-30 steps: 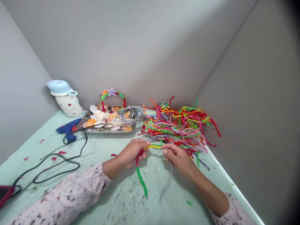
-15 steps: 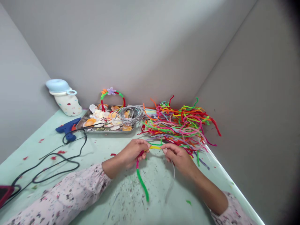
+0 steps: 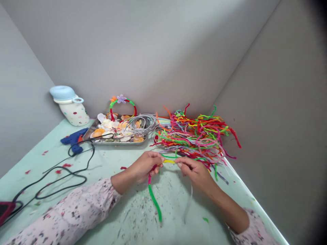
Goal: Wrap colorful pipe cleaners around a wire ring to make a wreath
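Note:
My left hand (image 3: 146,166) pinches a thin grey wire wrapped in pipe cleaner. Its green wrapped end (image 3: 155,202) hangs down below the hand, with a pink stretch above it. Between my two hands runs a yellow pipe cleaner (image 3: 169,161) along the wire. Thumb and forefinger of my right hand (image 3: 192,170) are closed on the yellow section's right end. From under the right hand the bare grey wire (image 3: 189,202) curves down toward the table. The fingertips hide how the yellow piece is wound.
A large heap of coloured pipe cleaners (image 3: 191,136) lies behind my hands. Left of it, a metal tray (image 3: 114,144) holds fabric petals, coiled grey wire (image 3: 145,123) and a flowered hoop (image 3: 135,109). A blue glue gun (image 3: 74,139), its black cord (image 3: 61,167) and a bottle (image 3: 74,110) are farther left.
The bare grey wire end below my right hand has swung slightly to the right. My right hand has turned a little, while my left hand stays in place.

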A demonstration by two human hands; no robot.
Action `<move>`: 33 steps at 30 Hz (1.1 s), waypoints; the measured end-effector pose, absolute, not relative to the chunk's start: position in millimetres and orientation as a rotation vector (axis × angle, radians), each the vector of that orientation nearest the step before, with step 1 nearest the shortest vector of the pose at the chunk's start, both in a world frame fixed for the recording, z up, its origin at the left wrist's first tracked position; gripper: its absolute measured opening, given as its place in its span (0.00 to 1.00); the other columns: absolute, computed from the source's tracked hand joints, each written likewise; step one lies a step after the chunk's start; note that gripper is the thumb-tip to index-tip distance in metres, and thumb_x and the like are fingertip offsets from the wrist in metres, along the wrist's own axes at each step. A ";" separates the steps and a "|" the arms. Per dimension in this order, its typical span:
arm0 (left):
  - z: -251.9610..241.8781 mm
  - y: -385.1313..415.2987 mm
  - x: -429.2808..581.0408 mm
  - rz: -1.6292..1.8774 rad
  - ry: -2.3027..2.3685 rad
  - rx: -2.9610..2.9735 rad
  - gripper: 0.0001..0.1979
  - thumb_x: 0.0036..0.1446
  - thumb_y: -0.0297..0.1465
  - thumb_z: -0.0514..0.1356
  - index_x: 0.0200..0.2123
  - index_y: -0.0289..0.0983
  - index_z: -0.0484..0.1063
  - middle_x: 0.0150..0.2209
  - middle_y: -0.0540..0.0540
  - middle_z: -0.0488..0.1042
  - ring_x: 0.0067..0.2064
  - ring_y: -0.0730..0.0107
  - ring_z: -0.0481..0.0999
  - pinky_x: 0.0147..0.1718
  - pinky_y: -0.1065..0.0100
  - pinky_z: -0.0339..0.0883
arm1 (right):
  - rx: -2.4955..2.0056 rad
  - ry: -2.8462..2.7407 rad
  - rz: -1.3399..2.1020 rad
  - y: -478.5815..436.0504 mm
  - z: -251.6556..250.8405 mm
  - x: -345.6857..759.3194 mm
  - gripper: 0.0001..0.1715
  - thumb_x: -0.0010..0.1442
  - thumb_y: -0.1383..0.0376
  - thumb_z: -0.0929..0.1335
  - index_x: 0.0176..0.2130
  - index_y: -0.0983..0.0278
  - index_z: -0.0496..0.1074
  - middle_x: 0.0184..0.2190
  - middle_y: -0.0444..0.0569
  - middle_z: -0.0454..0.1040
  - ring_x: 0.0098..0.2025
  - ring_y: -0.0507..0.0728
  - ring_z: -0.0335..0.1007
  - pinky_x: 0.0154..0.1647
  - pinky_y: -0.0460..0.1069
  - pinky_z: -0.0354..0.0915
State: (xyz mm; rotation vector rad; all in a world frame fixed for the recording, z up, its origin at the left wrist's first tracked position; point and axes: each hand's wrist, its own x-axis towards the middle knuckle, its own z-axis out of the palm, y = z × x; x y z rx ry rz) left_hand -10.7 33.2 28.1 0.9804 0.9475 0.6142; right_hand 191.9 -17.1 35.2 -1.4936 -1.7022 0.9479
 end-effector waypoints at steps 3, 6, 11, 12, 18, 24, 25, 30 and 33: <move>29.0 32.2 -10.4 0.607 0.936 0.980 0.09 0.48 0.33 0.62 0.27 0.33 0.68 0.20 0.53 0.67 0.14 0.85 0.58 0.11 0.79 0.44 | -1.482 -1.787 0.840 -18.6 36.2 191.5 0.15 0.60 0.61 0.63 0.41 0.62 0.76 0.25 0.44 0.73 0.26 0.54 0.65 0.29 0.48 0.61; 29.8 31.6 -9.5 0.609 0.935 0.976 0.09 0.49 0.33 0.63 0.26 0.33 0.67 0.20 0.53 0.67 0.14 0.86 0.58 0.10 0.79 0.45 | -1.449 -1.858 0.735 -20.3 36.9 190.8 0.15 0.61 0.63 0.62 0.41 0.61 0.77 0.31 0.47 0.76 0.30 0.55 0.68 0.33 0.48 0.62; 26.9 33.3 -9.6 0.630 0.922 0.951 0.09 0.50 0.32 0.63 0.26 0.33 0.67 0.20 0.52 0.66 0.14 0.85 0.59 0.10 0.80 0.45 | -1.520 -1.901 0.681 -21.2 37.3 188.6 0.16 0.61 0.62 0.62 0.43 0.61 0.76 0.23 0.44 0.72 0.24 0.54 0.65 0.28 0.48 0.59; 26.6 33.7 -9.7 0.640 0.915 0.941 0.08 0.51 0.31 0.62 0.26 0.33 0.68 0.20 0.52 0.67 0.14 0.85 0.59 0.10 0.80 0.46 | -1.556 -1.886 0.702 -20.7 36.7 188.3 0.16 0.61 0.62 0.62 0.44 0.62 0.75 0.21 0.43 0.70 0.23 0.54 0.63 0.26 0.47 0.58; 32.6 34.3 -8.3 0.719 0.886 0.837 0.10 0.59 0.32 0.57 0.31 0.30 0.71 0.23 0.46 0.71 0.20 0.77 0.70 0.19 0.77 0.64 | -1.592 -1.777 0.775 -14.3 27.5 191.5 0.18 0.61 0.60 0.61 0.45 0.63 0.75 0.22 0.43 0.70 0.24 0.54 0.65 0.28 0.47 0.60; 33.6 36.3 -8.8 0.771 0.907 0.745 0.11 0.60 0.35 0.56 0.32 0.31 0.71 0.26 0.47 0.71 0.23 0.76 0.71 0.21 0.76 0.64 | -1.617 -1.640 0.735 -8.7 14.8 198.8 0.20 0.61 0.58 0.61 0.47 0.63 0.74 0.22 0.43 0.70 0.26 0.55 0.66 0.28 0.47 0.61; 33.4 36.6 -9.1 0.777 0.940 0.762 0.11 0.59 0.35 0.56 0.32 0.32 0.70 0.26 0.47 0.71 0.22 0.76 0.70 0.20 0.76 0.62 | -1.633 -1.632 0.713 -8.1 13.5 199.6 0.20 0.61 0.58 0.61 0.47 0.63 0.74 0.22 0.44 0.70 0.26 0.55 0.66 0.28 0.48 0.61; 31.6 38.4 -10.5 0.774 0.984 0.857 0.11 0.57 0.34 0.58 0.28 0.32 0.70 0.22 0.50 0.67 0.20 0.80 0.63 0.18 0.77 0.55 | -1.635 -1.627 0.620 -5.4 9.1 203.5 0.20 0.61 0.59 0.61 0.46 0.63 0.74 0.26 0.46 0.74 0.26 0.55 0.67 0.29 0.48 0.62; 28.7 39.3 -11.5 0.752 0.958 0.897 0.11 0.54 0.34 0.60 0.25 0.32 0.69 0.19 0.52 0.64 0.19 0.81 0.62 0.17 0.77 0.52 | -1.624 -1.635 0.569 -3.5 6.6 205.5 0.19 0.61 0.60 0.61 0.46 0.63 0.74 0.28 0.47 0.75 0.26 0.55 0.67 0.29 0.48 0.62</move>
